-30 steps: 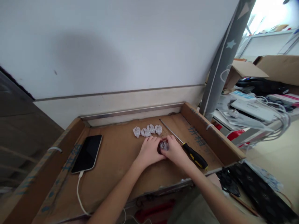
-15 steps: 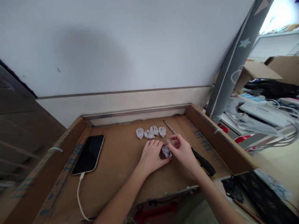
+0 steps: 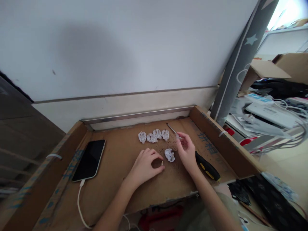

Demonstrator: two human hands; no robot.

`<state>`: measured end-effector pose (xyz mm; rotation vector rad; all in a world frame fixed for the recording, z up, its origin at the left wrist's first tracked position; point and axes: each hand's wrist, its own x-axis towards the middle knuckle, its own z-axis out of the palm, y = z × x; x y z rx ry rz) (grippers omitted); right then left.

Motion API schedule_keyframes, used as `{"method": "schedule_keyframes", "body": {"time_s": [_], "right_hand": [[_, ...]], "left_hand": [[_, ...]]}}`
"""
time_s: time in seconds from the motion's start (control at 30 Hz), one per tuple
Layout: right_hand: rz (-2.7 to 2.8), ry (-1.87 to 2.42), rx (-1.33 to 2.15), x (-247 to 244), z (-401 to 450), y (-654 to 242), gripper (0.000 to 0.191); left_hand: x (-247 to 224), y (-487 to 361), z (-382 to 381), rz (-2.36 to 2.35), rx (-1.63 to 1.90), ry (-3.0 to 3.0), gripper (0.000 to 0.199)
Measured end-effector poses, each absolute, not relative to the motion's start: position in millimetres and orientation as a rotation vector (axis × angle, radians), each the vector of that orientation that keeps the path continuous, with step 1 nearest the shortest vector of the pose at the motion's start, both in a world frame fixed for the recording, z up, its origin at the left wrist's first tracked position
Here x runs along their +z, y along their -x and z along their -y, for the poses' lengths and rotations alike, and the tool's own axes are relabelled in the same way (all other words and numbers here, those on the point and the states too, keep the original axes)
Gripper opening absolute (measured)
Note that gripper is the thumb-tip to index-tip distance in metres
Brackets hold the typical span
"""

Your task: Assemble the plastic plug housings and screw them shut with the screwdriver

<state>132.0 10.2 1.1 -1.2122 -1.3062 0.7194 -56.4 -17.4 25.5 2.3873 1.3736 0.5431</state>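
Note:
A white plug part (image 3: 169, 155) lies on the cardboard between my two hands, touched by neither. My left hand (image 3: 146, 164) rests to its left with thumb and fingers curved apart; a tiny pale piece shows at the thumb tip. My right hand (image 3: 186, 150) pinches a small clear piece (image 3: 177, 136) just above and right of the plug part. Behind them, several clear plug pieces with metal pins (image 3: 151, 138) sit in a row. A thin screwdriver (image 3: 171, 128) lies partly behind my right fingers.
A phone (image 3: 89, 160) with a white cable lies at the left of the cardboard tray (image 3: 216, 134). A black and yellow handle (image 3: 207, 166) is beside my right forearm. Small dark crumbs are scattered near the plug part. Cables and boxes are piled at the right.
My left hand has let go of the plug part and moved left. My right hand has lifted away up and right with the clear piece, leaving the plug part on the cardboard.

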Motion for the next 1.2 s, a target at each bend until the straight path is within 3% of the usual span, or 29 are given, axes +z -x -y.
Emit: {"method": "schedule_keyframes", "body": {"time_s": [0.37,0.53,0.9,1.2], "right_hand": [[1.203,1.125,0.79,-10.6,-19.4,-135.5,0.04],[1.191,1.103,0.797,-10.3,-19.3,-135.0,0.038],[1.087,1.119,0.891,-8.3,-17.1,-133.8,0.035],[0.782,1.019,1.266,-2.4,-24.8,-146.1,0.04]], "left_hand": [[34.4,32.4,-9.0,-1.346,0.625,-2.539,0.02],[33.3,12.1,-18.7,-1.281,0.422,-2.603,0.024],[18.0,13.6,-14.4,-1.2,0.577,-2.482,0.01],[19.5,15.2,-14.3,-1.169,0.627,-2.324,0.008]]}}
